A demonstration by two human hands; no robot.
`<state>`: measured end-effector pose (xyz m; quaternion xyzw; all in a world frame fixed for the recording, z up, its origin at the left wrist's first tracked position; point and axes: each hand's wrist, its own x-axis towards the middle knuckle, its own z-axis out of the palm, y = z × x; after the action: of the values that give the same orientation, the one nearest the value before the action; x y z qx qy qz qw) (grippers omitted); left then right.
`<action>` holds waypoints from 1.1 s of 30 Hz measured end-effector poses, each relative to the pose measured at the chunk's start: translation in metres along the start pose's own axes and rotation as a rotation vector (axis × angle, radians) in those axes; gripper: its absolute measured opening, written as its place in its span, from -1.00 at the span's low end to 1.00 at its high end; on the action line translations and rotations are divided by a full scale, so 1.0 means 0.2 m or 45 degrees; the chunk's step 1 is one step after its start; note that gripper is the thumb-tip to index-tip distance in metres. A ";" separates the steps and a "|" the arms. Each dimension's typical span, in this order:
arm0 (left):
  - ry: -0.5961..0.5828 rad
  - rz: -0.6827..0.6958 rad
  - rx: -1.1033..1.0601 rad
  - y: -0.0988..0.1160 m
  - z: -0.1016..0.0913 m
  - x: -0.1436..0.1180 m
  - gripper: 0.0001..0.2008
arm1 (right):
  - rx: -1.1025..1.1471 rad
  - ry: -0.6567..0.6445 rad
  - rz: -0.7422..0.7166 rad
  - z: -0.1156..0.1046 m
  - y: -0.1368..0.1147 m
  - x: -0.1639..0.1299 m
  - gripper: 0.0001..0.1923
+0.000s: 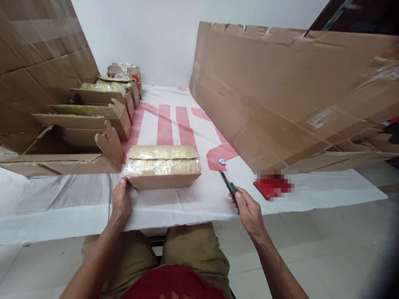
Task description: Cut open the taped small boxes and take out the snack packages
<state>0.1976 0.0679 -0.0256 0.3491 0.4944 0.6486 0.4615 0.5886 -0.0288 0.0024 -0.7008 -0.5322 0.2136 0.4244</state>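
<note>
Head view, looking forward and down over a work surface. Largest is the flattened cardboard sheet (280,95) leaning upright along the right and far side, its lower edge meeting the surface and walling off that flank; a second cardboard panel (34,54) stands at the far left. Between them lies the white cloth (187,199) with red markings, which covers the table and hangs over its near edge; an open strip of cloth runs from the near edge to the far wall. Along the left, a row of open cardboard boxes (93,120) recedes toward the far wall, the farthest holding film-wrapped packs. Near the centre sits a closed carton (163,168), its top covered in clear film, standing just behind the near edge of the table and just right of the nearest open box. The left hand (121,203) rests with fingers loosely curled against the carton's near-left corner, touching but not gripping it. The right hand (247,207), well apart to the right over bare cloth, is closed around a green-handled cutter (230,189) whose tip points far-left toward the carton. A small red object (271,187), blurred, lies just right of the cutter.
</note>
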 end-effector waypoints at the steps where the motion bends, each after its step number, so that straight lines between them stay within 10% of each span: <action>1: 0.004 0.019 -0.046 0.01 0.01 0.01 -0.45 | 0.056 -0.024 0.028 0.01 -0.01 0.00 -0.45; 10: -0.047 0.288 -0.058 0.25 0.07 0.18 -0.42 | 0.359 -0.124 0.173 0.14 -0.02 -0.01 -0.40; 21: -0.153 0.102 -0.029 0.23 0.14 0.23 -0.38 | 0.690 -0.079 0.377 0.13 -0.15 -0.01 -0.36; 33: -0.125 0.207 0.089 0.26 0.13 0.20 -0.41 | 0.933 -0.597 0.270 0.17 -0.64 0.11 -0.44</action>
<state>0.1952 0.1091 0.0305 0.4353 0.4636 0.6485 0.4184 0.4984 0.0133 0.0921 -0.4877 -0.4283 0.5834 0.4882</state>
